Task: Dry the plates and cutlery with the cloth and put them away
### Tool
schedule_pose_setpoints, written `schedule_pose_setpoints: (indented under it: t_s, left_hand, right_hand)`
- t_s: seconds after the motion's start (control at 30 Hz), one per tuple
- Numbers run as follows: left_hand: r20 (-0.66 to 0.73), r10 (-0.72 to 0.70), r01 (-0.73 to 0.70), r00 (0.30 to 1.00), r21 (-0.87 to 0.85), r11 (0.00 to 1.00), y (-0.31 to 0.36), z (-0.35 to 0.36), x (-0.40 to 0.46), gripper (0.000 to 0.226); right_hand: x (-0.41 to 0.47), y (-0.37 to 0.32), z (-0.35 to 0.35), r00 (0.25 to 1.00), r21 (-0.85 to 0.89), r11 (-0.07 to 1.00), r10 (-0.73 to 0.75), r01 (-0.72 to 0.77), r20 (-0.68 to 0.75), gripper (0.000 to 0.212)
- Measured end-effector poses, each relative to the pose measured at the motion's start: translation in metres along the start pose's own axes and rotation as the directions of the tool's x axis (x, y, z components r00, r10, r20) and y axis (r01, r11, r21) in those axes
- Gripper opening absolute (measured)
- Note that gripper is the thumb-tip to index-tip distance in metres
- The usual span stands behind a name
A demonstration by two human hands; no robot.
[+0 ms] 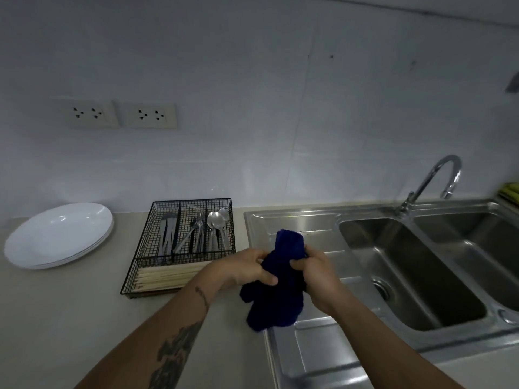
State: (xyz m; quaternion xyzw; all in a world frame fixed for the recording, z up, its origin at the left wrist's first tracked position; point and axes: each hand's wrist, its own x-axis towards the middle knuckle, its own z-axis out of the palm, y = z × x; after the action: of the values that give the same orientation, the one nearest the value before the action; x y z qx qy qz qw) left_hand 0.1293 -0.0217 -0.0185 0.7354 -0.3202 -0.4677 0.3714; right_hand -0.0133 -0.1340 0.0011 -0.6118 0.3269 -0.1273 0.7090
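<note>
Navy cloth (pixel 276 279) is bunched between both of my hands, held in the air above the seam where the table (pixel 70 310) meets the steel drainboard (pixel 317 352). My left hand (pixel 244 269) is clamped on the cloth's left side, thumb across the front; my right hand (pixel 316 272) is closed on its right side, fingers wrapped into the fabric. One end of the cloth sticks up above my hands and the rest hangs down below them. I cannot tell whether anything is wrapped inside it. Toward the table's back left edge I see the plates (pixel 59 235), white and stacked. Between them and the drainboard sits a wire tray (pixel 179 245) with cutlery (pixel 196 233) in its three rear compartments and chopsticks (pixel 171 276) lying crosswise in the front one. Right of the drainboard is the sink (pixel 412 265), with the tap (pixel 432 179) arching over its back rim.
</note>
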Motion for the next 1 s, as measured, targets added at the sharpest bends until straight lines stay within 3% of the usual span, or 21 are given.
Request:
schedule_pose_setpoints:
  t_s: [0.2,0.3,0.43,0.5,0.57,0.63,0.73,0.8,1.0]
  left_hand:
    - [0.019,-0.149,0.147,0.989,0.070,0.987,-0.022,0.043,-0.028,0.022]
    - [-0.130,-0.167,0.186,0.977,0.149,0.971,-0.035,0.068,-0.025,0.016]
    - [-0.364,-0.083,0.229,0.928,0.380,0.896,-0.060,0.092,-0.019,0.024]
    - [-0.464,0.095,0.226,0.881,0.588,0.776,-0.076,0.101,-0.018,0.034]
    - [-0.456,0.337,0.115,0.824,0.717,0.688,-0.084,0.115,-0.018,0.037]
    - [-0.372,0.406,0.057,0.835,0.792,0.608,-0.087,0.130,-0.019,0.045]
    - [-0.277,0.238,0.123,0.931,0.851,0.511,-0.100,0.144,-0.021,0.061]
    - [-0.258,0.209,0.126,0.943,0.860,0.495,-0.109,0.144,-0.022,0.071]
    - [-0.221,0.245,0.074,0.944,0.866,0.495,-0.087,0.123,-0.022,0.049]
  right_hand:
    - [-0.017,0.035,-0.022,0.989,-0.299,0.951,0.110,-0.075,0.099,0.021]
    - [-0.012,0.058,-0.033,0.993,-0.460,0.887,0.092,-0.051,0.068,0.028]
    - [-0.011,0.083,-0.047,0.997,-0.789,0.610,-0.025,0.072,0.071,0.041]
    - [-0.015,0.096,-0.048,0.982,-0.888,0.425,-0.134,0.178,0.133,0.054]
    - [-0.022,0.113,-0.044,0.945,-0.926,0.221,-0.188,0.305,0.266,0.060]
    - [-0.031,0.129,-0.040,0.932,-0.926,0.119,-0.088,0.360,0.351,0.063]
    - [-0.037,0.145,-0.045,0.946,-0.945,0.102,0.070,0.310,0.318,0.063]
    - [-0.036,0.145,-0.048,0.947,-0.949,0.097,0.090,0.301,0.309,0.062]
    - [-0.031,0.120,-0.046,0.943,-0.947,0.109,0.112,0.302,0.314,0.060]
